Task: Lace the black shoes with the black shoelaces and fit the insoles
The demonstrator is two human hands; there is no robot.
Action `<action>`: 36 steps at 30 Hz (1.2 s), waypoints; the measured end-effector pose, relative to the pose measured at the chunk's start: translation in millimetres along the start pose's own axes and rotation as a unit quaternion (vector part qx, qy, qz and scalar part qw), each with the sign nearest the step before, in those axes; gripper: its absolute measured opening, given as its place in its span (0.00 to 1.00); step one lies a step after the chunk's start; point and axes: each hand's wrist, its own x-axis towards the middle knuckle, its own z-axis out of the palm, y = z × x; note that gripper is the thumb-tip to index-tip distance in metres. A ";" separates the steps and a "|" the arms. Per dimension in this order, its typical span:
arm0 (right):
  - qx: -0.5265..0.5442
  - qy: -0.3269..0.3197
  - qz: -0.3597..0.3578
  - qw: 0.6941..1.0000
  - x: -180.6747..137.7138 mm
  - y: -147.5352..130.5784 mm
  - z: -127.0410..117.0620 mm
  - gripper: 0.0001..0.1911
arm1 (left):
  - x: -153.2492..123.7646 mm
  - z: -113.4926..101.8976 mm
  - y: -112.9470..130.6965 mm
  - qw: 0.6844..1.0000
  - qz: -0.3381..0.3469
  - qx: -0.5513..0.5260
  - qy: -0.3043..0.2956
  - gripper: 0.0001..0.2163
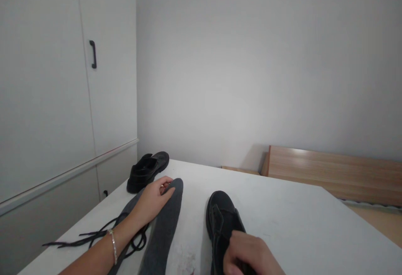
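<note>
A black shoe [220,212] without laces in view stands on the white table, toe pointing away from me. My right hand [249,252] is closed over its opening, with the fingertips partly hidden. To the left lies a long grey insole [171,220]. My left hand [157,195] has its fingers curled at the insole's upper left edge and its thumb against it. Partly under my left hand and forearm is a second grey insole [133,201]. Black shoelaces [94,236] lie loose there, passing beneath my left forearm.
Another black shoe [147,170] rests at the table's far left corner. White cupboard doors [109,78] rise along the left side. Beyond the white table [282,220] stand a grey wall [245,70] and a wooden board [326,172] at the right.
</note>
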 end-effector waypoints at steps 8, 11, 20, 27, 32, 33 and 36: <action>0.103 0.096 0.171 0.975 11.9 -44.7 -23.0 0.35 | -37.3 -21.8 128.5 0.931 0.053 -0.352 0.076 0.11; 0.059 0.066 0.217 0.972 13.5 -52.7 -30.4 0.36 | -45.8 -11.3 160.3 0.914 0.085 -0.384 0.095 0.08; 0.000 0.152 0.158 0.976 0.4 -52.9 -48.8 0.18 | -55.5 17.0 178.3 0.872 0.138 -0.467 0.044 0.07; 0.120 0.198 0.267 0.935 -5.4 -51.7 -80.3 0.16 | -34.8 29.6 138.7 0.927 0.269 -0.095 -0.243 0.19; 0.411 0.144 0.377 0.817 -8.4 -49.2 -55.1 0.24 | -27.4 62.8 134.7 0.920 0.265 0.124 -0.262 0.24; 0.450 0.143 0.383 0.794 -7.7 -48.8 -50.4 0.25 | -26.2 67.5 135.8 0.923 0.258 0.132 -0.251 0.22; 0.496 0.168 0.379 0.763 -6.4 -47.9 -46.8 0.23 | -21.4 73.7 135.5 0.940 0.232 0.122 -0.220 0.13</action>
